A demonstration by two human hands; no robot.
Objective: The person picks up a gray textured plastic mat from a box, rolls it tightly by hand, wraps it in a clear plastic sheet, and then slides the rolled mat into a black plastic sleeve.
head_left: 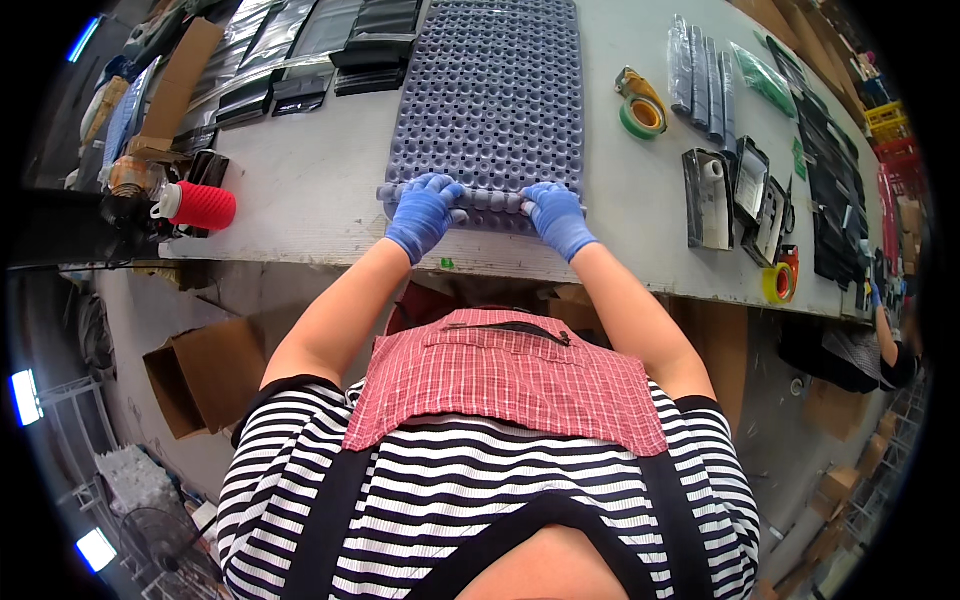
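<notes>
We saw the left hand [422, 212] and right hand [556, 215], fingers closed, gripping the bumpy grey tray's [495, 90] near edge on the table [300, 190].

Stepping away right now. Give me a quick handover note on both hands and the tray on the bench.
Left hand: blue glove, grip shut on the near edge of the tray.
Right hand: blue glove, grip shut on the same edge.
Tray: grey, dimpled, flat on the bench, near edge curled up between the hands.
Done: both hands have the edge.
Left: the rest of the tray lies flat.

One dimpled grey tray [495, 90], two tape rolls [642, 116], one red cup [203, 206]
</notes>
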